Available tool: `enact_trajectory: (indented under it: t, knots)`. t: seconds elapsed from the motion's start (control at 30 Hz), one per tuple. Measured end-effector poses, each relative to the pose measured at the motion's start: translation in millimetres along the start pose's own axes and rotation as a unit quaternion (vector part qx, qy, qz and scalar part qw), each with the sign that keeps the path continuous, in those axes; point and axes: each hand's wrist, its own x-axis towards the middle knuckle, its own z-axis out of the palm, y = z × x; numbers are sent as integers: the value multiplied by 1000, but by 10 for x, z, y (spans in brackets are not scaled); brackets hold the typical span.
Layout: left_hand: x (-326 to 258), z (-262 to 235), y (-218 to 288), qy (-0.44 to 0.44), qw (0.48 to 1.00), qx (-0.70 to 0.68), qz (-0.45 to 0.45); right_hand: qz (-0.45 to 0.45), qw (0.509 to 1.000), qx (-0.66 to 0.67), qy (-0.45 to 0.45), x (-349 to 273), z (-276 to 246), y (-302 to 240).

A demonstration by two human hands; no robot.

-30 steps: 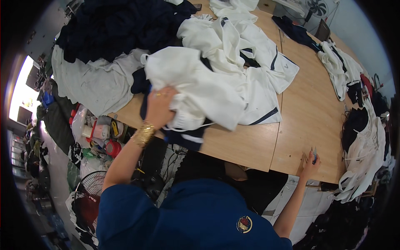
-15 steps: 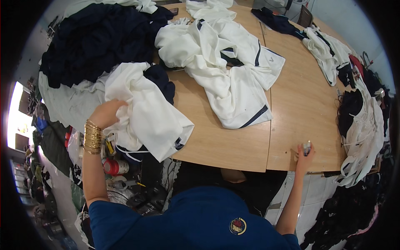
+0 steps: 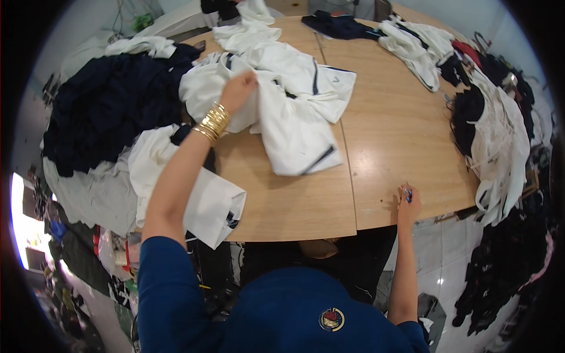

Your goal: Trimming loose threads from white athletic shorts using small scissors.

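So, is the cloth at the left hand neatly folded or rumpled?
Rumpled: loose, uneven creases cross the cloth by the left hand.

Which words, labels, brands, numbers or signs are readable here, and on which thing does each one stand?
No words or numbers are readable.
Round emblem on the blue shirt: details too small to read.
Small dark angular mark on the white garment: no readable wording.

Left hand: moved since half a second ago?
Yes: the left hand has moved right and forward, nearer the table seam and farther up along it.
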Motion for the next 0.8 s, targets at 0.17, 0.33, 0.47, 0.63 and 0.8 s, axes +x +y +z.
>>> enact_trajectory:
  t: [0.17,0.33,0.47,0.63,0.8]
  knots:
    - [593,-845,1472,155,932,-261,198,94,981,169,18,57,-196,-187]
    - [309,-441,2088,124,907,-170,366,81,911,399,72,255,-505,-853]
    - [-248,403,1239,-337,873,189,298,113,919,355,127,259,-962,-764]
    - [98,347,1751,-69,984,-130,104,65,913,359,185,188,-1410,-560]
    - [343,317,1751,-85,968,-148,182,79,914,358,172,126,-1419,-637]
